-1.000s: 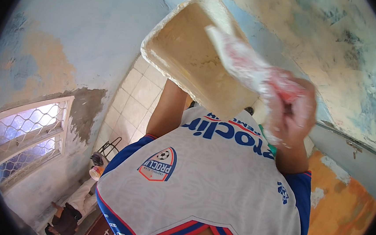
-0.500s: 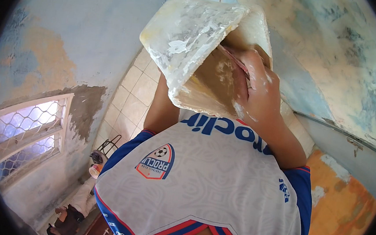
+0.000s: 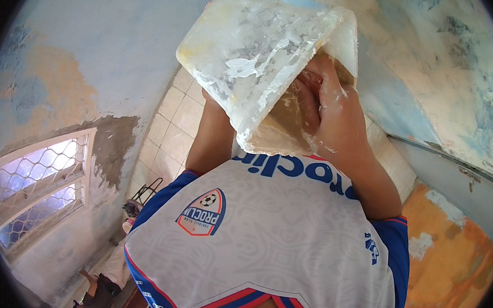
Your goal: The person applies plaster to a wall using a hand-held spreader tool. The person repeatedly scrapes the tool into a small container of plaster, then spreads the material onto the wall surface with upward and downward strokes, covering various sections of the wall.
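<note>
A cut-open, translucent white plastic container (image 3: 243, 49), smeared with white paste, is held up tilted in front of my chest. Its mouth faces me and the brownish inside shows. My right hand (image 3: 338, 112) reaches into that mouth from the right, fingers bent and closed, with white smears on the skin. Whatever those fingers grip lies in the shadow inside and I cannot make it out. My left forearm (image 3: 210, 134) rises behind the container's left side; the left hand itself is hidden there.
Patchy, half-plastered walls (image 3: 426, 81) stand around me. At left is a window (image 3: 42, 178) with a wire grille. Pale floor tiles (image 3: 177, 116) lie below. Toward the lower left, a person in dark top and light trousers (image 3: 105, 288) is near a black metal frame (image 3: 148, 190).
My right hand has moved deeper into the container and slightly up. The container has turned and shifted a little, so less of its inside shows. A thin edge seen near the fingers is now hidden.
</note>
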The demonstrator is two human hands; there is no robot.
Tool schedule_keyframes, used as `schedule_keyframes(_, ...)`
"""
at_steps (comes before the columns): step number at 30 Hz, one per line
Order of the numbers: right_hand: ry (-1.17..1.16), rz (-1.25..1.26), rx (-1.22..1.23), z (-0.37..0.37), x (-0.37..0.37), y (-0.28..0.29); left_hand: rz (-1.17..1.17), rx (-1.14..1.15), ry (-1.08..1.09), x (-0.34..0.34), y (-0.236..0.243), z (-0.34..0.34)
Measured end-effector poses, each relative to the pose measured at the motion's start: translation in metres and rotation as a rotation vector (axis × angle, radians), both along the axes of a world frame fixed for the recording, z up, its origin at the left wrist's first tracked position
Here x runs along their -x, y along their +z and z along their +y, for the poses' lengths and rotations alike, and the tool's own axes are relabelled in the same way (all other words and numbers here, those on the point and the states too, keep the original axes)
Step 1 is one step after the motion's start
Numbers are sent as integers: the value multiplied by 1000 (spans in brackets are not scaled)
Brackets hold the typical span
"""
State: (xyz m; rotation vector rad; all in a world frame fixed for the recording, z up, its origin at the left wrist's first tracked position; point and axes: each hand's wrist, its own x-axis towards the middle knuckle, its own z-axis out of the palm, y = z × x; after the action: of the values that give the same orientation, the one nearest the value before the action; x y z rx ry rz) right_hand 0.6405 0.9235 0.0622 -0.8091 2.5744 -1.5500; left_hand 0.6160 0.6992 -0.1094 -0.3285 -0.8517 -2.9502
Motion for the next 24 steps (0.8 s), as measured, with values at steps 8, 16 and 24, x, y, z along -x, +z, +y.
schedule_keyframes(8, -6, -73, 104, 2, -2, -9, 8, 56, -31, -7, 7, -1)
schedule_keyframes(16, 42, -217, 132, -3, -2, -4, 21, 139, -78, -15, 8, 2)
schedule_keyframes(24, 18, -398, 370, -5, -3, -16, 44, 202, -139, -11, 4, 14)
